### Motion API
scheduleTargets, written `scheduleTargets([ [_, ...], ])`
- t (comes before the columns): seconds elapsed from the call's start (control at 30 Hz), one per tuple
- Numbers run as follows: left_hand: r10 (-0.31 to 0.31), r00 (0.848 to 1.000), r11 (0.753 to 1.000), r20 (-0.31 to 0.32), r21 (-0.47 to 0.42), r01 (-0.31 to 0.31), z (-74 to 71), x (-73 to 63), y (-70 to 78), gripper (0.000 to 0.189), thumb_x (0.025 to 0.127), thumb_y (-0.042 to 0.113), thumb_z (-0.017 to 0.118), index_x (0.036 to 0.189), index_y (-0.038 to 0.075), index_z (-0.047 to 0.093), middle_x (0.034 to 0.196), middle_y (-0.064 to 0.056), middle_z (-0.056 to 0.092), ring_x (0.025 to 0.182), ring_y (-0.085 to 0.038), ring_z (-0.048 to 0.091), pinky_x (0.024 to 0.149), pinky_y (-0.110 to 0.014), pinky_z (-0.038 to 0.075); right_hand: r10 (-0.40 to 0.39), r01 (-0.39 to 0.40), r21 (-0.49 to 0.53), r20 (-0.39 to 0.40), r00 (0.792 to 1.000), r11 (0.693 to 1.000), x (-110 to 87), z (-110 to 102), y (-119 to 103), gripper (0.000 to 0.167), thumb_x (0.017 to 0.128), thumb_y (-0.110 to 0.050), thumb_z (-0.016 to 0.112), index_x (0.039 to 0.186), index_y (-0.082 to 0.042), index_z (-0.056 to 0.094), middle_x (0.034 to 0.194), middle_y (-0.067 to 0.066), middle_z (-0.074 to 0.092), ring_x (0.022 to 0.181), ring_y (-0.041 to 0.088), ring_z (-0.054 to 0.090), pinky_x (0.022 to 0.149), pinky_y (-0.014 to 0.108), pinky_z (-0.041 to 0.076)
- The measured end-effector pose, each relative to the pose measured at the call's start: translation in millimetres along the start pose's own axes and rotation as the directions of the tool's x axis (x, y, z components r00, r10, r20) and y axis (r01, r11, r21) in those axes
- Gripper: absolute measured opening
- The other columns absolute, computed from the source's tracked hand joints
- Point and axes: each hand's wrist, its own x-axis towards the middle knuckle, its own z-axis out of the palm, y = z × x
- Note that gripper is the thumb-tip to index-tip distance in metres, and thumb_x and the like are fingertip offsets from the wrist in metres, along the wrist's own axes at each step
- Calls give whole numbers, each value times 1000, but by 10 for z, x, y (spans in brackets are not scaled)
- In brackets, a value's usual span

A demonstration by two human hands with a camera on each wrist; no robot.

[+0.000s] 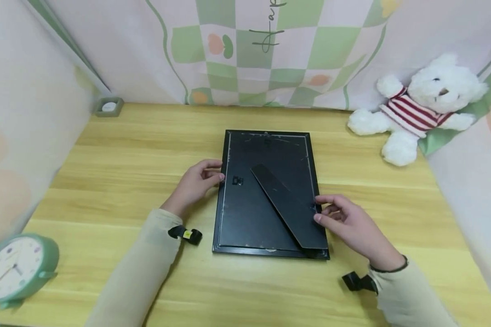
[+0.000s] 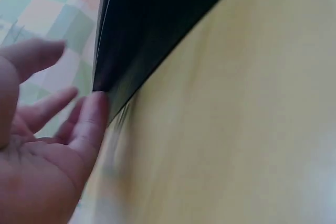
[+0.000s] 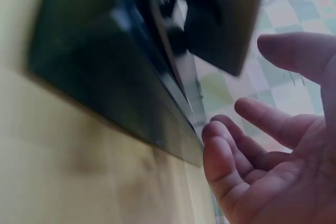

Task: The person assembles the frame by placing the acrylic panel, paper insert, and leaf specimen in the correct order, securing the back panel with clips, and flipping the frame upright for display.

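Note:
A black picture frame (image 1: 245,209) lies face down on the wooden table, its back panel showing. From the panel a black stand leg (image 1: 290,209) slants toward the lower right corner. My left hand (image 1: 194,184) is at the frame's left edge, fingertips right at the rim. In the left wrist view its thumb is off the frame and a lower finger (image 2: 94,111) meets the edge. At the right edge is my right hand (image 1: 349,225), fingers loosely bent beside the rim. The right wrist view has the leg (image 3: 226,19) tilted out from the back.
A white teddy bear (image 1: 409,109) in a striped shirt sits at the back right. A green clock (image 1: 49,259) stands at the front left. In the back left corner is a small green square holder (image 1: 102,111). A patterned curtain (image 1: 253,77) hangs behind the table (image 1: 139,141).

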Motion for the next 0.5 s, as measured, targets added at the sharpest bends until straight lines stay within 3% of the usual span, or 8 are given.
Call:
scheduleTargets([
  [0.17, 64, 998, 998, -25, -22, -64, 7, -238, 35, 35, 98, 18, 67, 132, 12, 60, 117, -4, 67, 102, -21, 65, 88, -38, 56, 10, -10, 39, 13, 1000, 999, -61, 100, -37, 46, 99, -25, 67, 137, -2, 56, 119, 11, 68, 93, 14, 67, 76, 23, 57],
  [0.37, 52, 996, 999, 69, -2, -52, 21, -515, 57, 42, 96, 15, 69, 136, 9, 57, 127, -5, 64, 105, -20, 65, 90, -36, 56, 24, -26, 120, 19, 1000, 992, -54, 146, -3, 46, 98, -23, 67, 137, 0, 57, 121, 18, 67, 99, 7, 67, 81, 20, 57],
  [0.5, 39, 993, 999, 114, 3, -40, 27, -606, 91, 43, 97, 16, 68, 137, 6, 56, 131, -7, 63, 106, -21, 66, 92, -35, 56, 90, -95, 217, 32, 995, 972, -52, 177, 34, 47, 98, -26, 67, 137, -1, 58, 122, 14, 66, 100, 5, 65, 81, 19, 56],
])
